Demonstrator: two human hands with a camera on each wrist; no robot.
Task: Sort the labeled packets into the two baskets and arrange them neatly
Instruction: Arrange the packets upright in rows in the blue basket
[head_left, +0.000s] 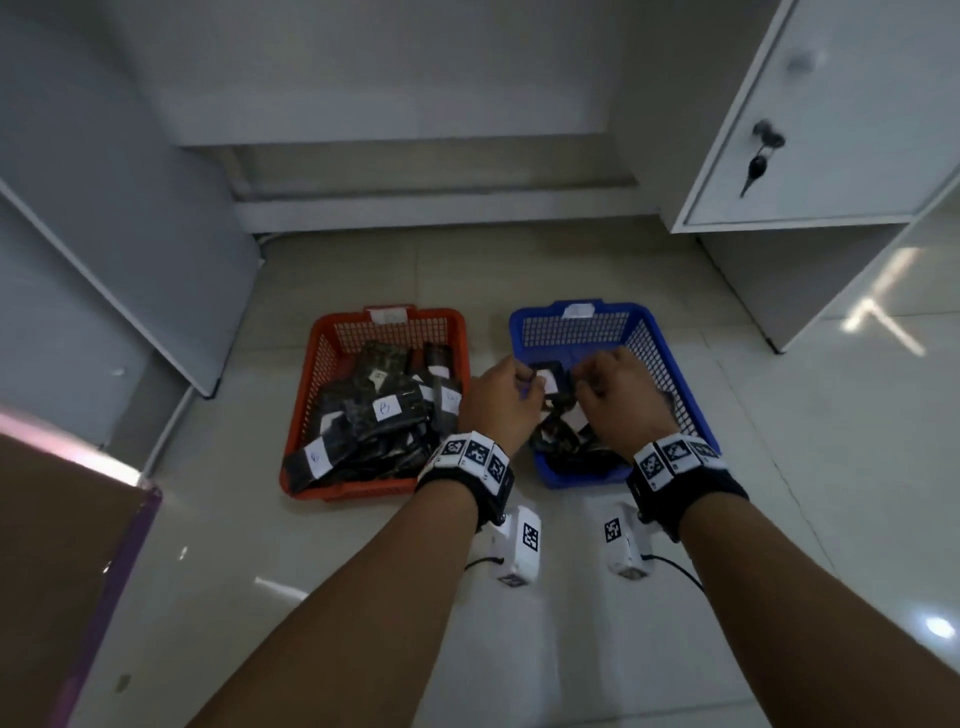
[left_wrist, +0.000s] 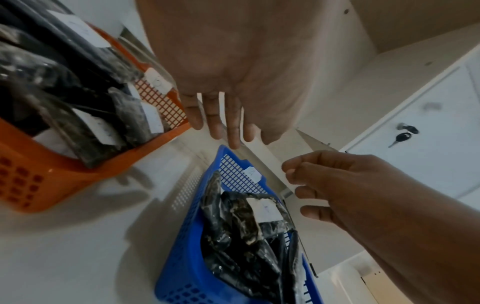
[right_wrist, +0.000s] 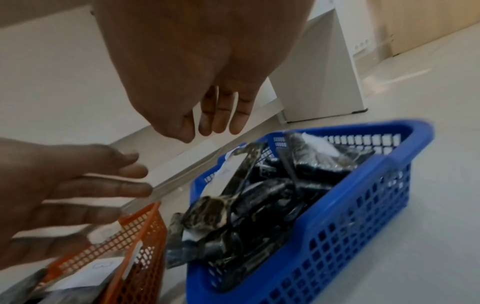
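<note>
Pale tiled floor (head_left: 519, 270) under a white desk, two baskets side by side.

Both my hands hover over the blue basket (head_left: 670, 358) on the right, holding nothing: my left hand (head_left: 496, 402) has relaxed, nearly straight fingers, and my right hand (head_left: 618, 402) hangs loosely curled. Dark labeled packets (left_wrist: 249, 232) lie jumbled in it; more packets (head_left: 379, 415) fill the orange basket (head_left: 301, 410) on the left.

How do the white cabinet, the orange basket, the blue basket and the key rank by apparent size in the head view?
1. white cabinet, although it stands farther away.
2. orange basket and blue basket: they look about alike, so no ranking between them.
3. key, by far the smallest.
</note>
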